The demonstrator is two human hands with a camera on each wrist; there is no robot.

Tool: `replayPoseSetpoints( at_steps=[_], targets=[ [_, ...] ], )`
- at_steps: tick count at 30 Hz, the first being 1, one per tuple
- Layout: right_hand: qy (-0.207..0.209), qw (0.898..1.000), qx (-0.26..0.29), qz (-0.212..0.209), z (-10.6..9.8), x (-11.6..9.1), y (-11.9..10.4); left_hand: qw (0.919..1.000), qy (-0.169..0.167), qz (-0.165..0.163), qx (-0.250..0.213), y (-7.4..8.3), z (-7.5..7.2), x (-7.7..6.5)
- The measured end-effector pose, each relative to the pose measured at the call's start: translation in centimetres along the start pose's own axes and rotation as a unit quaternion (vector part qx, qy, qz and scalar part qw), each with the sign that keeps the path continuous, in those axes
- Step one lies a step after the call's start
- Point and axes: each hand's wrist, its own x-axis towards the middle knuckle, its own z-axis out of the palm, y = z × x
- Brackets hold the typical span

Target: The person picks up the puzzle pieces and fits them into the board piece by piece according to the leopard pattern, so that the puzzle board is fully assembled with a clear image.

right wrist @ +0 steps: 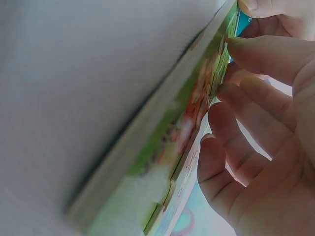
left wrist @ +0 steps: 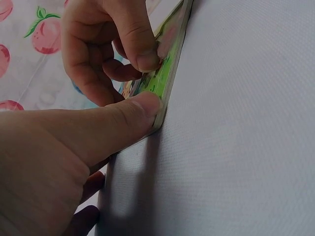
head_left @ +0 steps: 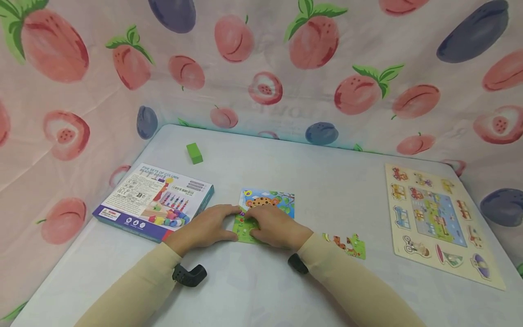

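Observation:
A small leopard jigsaw puzzle (head_left: 288,204) in a flat tray lies mid-table, with green grass and blue sky. My left hand (head_left: 206,229) holds its left side, the thumb (left wrist: 147,104) on the near corner in the left wrist view. Over the puzzle, my right hand (head_left: 278,226) has its thumb and bent fingers on a puzzle piece (left wrist: 168,43) at the left part of the picture. That piece is mostly covered by the fingers. Loose puzzle pieces (head_left: 357,246) lie to the right of the tray, partly behind my right forearm.
At the left lies a bead-set box (head_left: 135,195), close to my left hand. A green block (head_left: 194,153) sits farther back. A wooden vehicle puzzle board (head_left: 439,259) lies at the right. Fruit-patterned cloth (head_left: 286,104) walls the table's back and left side.

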Motion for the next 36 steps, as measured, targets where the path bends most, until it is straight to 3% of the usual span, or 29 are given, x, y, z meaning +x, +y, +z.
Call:
replayPoseSetpoints(
  at_steps=[6,12,20,29,36],
  targets=[
    [-0.004,1.0,0.005,-0.009,0.0,-0.2,0.2,1.0,-0.003,-0.007,-0.002,-0.1,0.2,-0.1],
    [0.009,0.999,0.034,0.006,-1.5,-1.8,0.6,1.0,-0.003,-0.007,-0.001,-0.1,0.2,-0.1],
    [0.047,0.998,0.006,0.029,-2.9,-4.1,1.8,1.0,0.0,-0.001,0.001,-0.1,0.2,-0.1],
    [0.059,0.998,-0.025,0.026,-3.3,-7.2,3.9,1.0,0.0,-0.002,0.005,0.0,0.2,-0.1],
    [0.063,0.996,-0.032,0.05,-3.4,-9.1,5.1,1.0,-0.001,-0.001,0.005,-0.1,0.2,-0.1]
  ],
)
